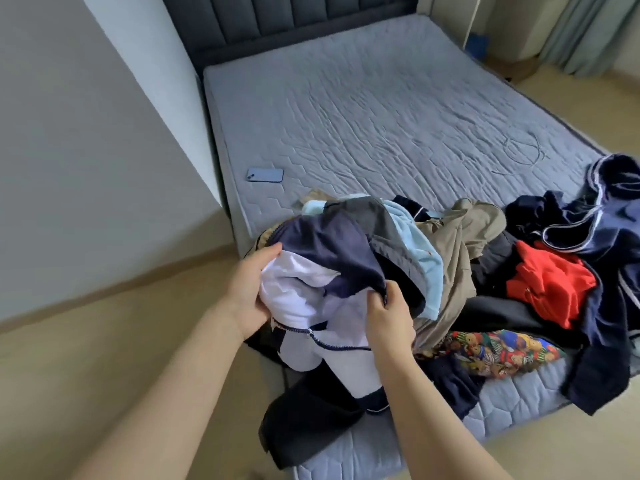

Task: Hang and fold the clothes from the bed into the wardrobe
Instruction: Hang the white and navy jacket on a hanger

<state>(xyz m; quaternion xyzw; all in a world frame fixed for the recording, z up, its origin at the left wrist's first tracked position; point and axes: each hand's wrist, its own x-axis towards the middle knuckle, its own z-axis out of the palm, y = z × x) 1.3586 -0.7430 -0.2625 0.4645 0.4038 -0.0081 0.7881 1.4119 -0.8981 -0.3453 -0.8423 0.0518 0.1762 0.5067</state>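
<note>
A navy and white zip jacket [322, 271] lies on top of a heap of clothes at the foot of the bed [381, 109]. My left hand [249, 292] grips its left side, thumb on the white lining. My right hand [389, 317] pinches the navy edge of the same jacket. Under and behind it lie a light blue garment [422, 251], a khaki piece [457, 244], a red garment [550, 282], dark navy tracksuit pieces [602, 220] and a colourful printed cloth [498, 351]. No wardrobe is in view.
A blue phone [265, 175] lies on the grey quilted mattress near its left edge. A dark padded headboard [287, 22] stands at the back. A white wall [86, 133] is on the left, curtains [588, 29] at the far right, beige floor [86, 358] around the bed.
</note>
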